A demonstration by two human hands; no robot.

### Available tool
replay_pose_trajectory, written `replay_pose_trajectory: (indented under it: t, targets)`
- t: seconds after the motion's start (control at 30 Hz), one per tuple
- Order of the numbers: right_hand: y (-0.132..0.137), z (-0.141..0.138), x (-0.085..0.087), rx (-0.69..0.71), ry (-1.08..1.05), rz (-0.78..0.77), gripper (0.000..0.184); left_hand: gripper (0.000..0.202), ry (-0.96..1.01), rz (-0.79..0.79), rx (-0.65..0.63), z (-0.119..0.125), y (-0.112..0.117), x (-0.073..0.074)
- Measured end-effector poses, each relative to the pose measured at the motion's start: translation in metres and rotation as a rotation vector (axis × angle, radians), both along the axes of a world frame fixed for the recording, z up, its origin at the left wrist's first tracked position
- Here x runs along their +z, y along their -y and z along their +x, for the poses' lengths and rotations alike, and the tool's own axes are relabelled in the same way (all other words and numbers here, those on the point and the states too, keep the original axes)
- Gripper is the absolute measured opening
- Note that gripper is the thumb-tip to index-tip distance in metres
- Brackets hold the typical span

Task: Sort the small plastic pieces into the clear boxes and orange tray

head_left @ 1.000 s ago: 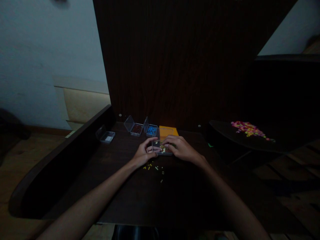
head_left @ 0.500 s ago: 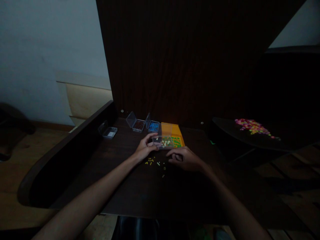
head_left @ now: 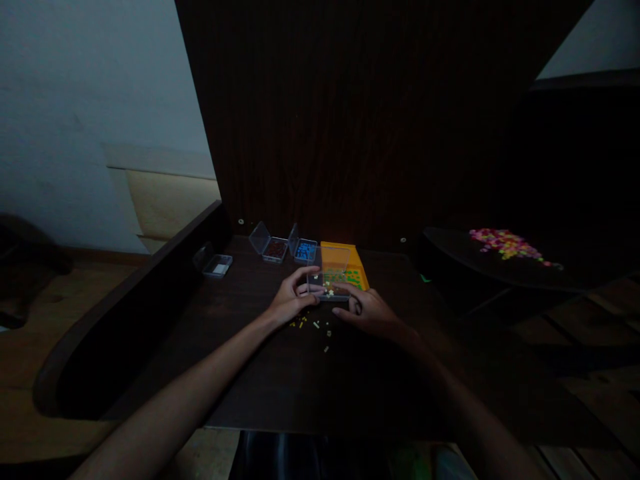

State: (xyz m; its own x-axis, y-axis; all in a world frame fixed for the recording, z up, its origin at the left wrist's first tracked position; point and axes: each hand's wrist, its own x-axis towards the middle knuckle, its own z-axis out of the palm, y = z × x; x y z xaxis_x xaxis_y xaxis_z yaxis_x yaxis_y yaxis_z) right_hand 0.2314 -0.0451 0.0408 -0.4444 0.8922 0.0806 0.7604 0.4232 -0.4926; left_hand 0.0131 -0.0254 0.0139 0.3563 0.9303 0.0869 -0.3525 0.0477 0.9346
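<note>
My left hand (head_left: 290,295) grips a small clear plastic box (head_left: 337,298) by its left side, fingers behind and thumb in front. The box's lid stands raised, and several pale little pieces (head_left: 329,291) lie inside. At the box's right front is my right hand (head_left: 374,313), its index finger reaching over the box and its thumb apart below; nothing shows between them. Behind the clear box lies an open orange box (head_left: 362,261) with green pieces (head_left: 356,279). Loose yellow bits (head_left: 300,323) and pale bits (head_left: 317,325) are scattered on the dark table in front of the hands.
Open clear cases with brown pieces (head_left: 275,249) and blue pieces (head_left: 305,251) stand at the back. Another clear case (head_left: 220,266) sits left, near the raised side panel (head_left: 135,307). A pink and yellow heap (head_left: 507,245) lies on a dark surface at right.
The clear box has levelled out from a tilt, its lid now standing up. My right hand's curled fingers have opened, and its index finger has moved over the box.
</note>
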Motion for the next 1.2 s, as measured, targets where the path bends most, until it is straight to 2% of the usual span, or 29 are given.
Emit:
replay_pose_trajectory:
  t: [0.17, 0.37, 0.53, 0.6, 0.8, 1.03, 1.2]
  targets:
    - [0.003, -0.002, 0.005, 0.006, -0.026, -0.025, 0.041, 0.070, -0.039, -0.002, 0.013, -0.002, 0.000, -0.001]
    - [0.001, -0.002, 0.000, 0.025, -0.075, -0.128, 0.046, 0.072, -0.055, 0.007, -0.011, -0.001, 0.001, 0.000]
    - [0.003, -0.007, -0.004, 0.019, -0.258, -0.350, 0.055, 0.067, -0.035, 0.011, -0.003, -0.001, 0.002, 0.000]
    - [0.004, -0.009, -0.004, 0.011, -0.297, -0.393, 0.057, 0.068, -0.036, 0.009, -0.007, -0.001, 0.001, -0.001]
    - [0.004, -0.009, -0.004, -0.031, -0.308, -0.311, 0.057, 0.071, -0.058, 0.004, -0.017, -0.002, 0.000, -0.003]
    - [0.005, -0.010, -0.001, 0.023, -0.239, -0.266, 0.049, 0.070, -0.045, 0.010, 0.004, -0.002, 0.001, 0.000]
    - [0.005, -0.010, -0.002, 0.028, -0.220, -0.267, 0.051, 0.068, -0.042, 0.013, -0.010, -0.002, 0.002, 0.001]
